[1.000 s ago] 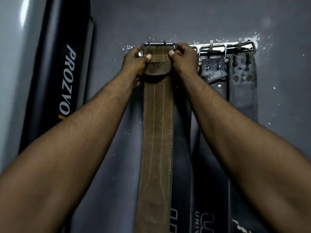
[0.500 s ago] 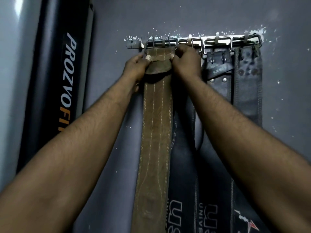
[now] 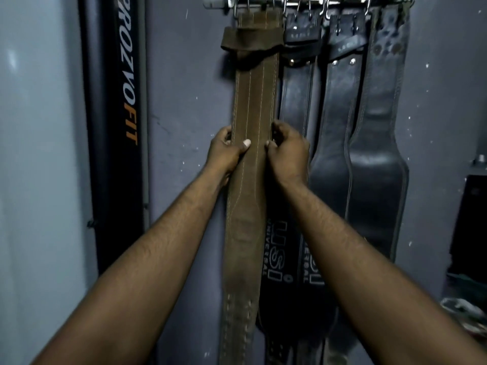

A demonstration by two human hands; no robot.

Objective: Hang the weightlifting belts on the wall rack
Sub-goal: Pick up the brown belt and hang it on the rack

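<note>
The brown belt is hanging from the left end of the wall rack. Its top end is catching on the metal hooks and its folded loop is sitting just below them, so its own weight is drawing it straight down the grey wall. The black belts are hanging just beside it on the right, and the nearest one is lying partly behind its edge. Both hands are working at about mid-length of the brown belt. They are probably steadying and straightening it, so that it is lying flat rather than swinging or twisting against its neighbours. The left grip is closing on the belt's left edge, with the thumb lying across the front and the fingers curling behind. The right grip is pinching the right edge in much the same way, with the thumb tip pressing on the front. Neither grip is holding anything else.
</note>
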